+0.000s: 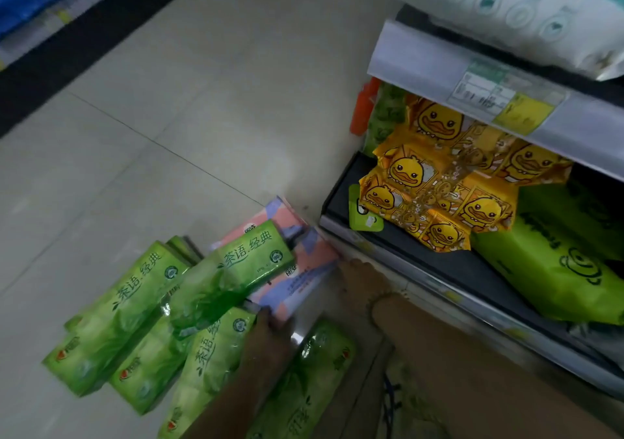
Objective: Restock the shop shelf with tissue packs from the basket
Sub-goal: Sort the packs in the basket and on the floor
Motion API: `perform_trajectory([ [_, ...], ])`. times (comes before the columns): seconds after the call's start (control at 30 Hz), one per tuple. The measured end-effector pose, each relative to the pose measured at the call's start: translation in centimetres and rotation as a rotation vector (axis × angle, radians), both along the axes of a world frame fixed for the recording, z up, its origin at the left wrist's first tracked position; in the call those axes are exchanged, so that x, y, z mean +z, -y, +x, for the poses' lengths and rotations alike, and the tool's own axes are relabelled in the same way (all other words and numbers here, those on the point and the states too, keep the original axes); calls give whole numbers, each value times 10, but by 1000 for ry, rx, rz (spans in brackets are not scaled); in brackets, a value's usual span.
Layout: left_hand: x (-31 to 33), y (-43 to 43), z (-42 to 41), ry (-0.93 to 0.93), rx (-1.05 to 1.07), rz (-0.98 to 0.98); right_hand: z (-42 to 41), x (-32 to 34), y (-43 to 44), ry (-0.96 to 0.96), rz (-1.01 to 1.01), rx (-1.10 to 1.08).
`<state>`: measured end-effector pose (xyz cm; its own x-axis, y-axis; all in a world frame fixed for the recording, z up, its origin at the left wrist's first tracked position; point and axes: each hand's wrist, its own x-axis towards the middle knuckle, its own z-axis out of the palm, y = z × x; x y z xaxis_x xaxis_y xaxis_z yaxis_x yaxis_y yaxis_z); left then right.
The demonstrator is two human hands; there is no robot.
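Forearms come up from the bottom edge, and my left hand (270, 335) has its fingers curled onto the near end of a pink-and-lilac pack (304, 271), gripping it. My right hand (359, 278) sits at that pack's far right corner, fingertips against it; the blur is heavy there, so I cannot tell whether those fingers are closed or merely resting. A second pack in the same colours lies just beyond the held one.

Left of and around the left hand, green tissue packs (118, 317) lie on the floor (169, 101). I count six: two under the left wrist and forearm, one resting across the pink-and-lilac pack just beyond the knuckles, and three further left. Their wrappers read "茶语.经典", with a small round "100" badge (the rest of the print is too smeared to read).

Right of the right hand stands the shelf (449, 269), its dark bottom board just beside those fingers. On it, beyond the hand, are yellow duck packs (439, 185) printed with cartoon ducklings, which I cannot separate into a count, and two lime-green packs (557, 269) with dark lettering. Above them a price label (506, 101), green and yellow, is unreadable, and a white pack (506, 9) lies on the upper shelf.
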<state>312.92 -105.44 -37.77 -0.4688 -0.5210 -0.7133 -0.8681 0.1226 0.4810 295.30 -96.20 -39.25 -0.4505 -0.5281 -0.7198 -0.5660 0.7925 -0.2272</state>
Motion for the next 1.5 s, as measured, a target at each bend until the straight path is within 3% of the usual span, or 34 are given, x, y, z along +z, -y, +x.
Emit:
perform_trajectory([
  [0.17,-11,-4,-2,-46,118,61,-6,-13,12,114,-77,-99],
  [0.4,-29,-5,-8,-63,372,109,-8,-16,27,445,-242,-538],
  [0.67,-48,-7,-3,-58,609,238,-5,-37,11,347,-157,-561],
  [0.8,-66,-20,1,-162,754,411,-1,-41,-10,213,-19,-495],
  [0.87,-92,-28,9,-182,782,426,6,-46,-17,239,-42,-554],
  [0.93,-107,-29,13,-184,786,458,10,-47,-22,334,-116,-699],
  [1.0,-97,-23,8,-125,769,367,8,-46,-27,365,-86,-745],
  [1.1,-73,-19,2,23,659,238,0,-39,-32,371,-72,-731],
  [1.27,-44,-22,-9,37,620,223,-3,-22,-33,435,-70,-592],
  [1.5,-15,-19,-13,26,594,90,3,-1,-41,361,-83,-719],
])
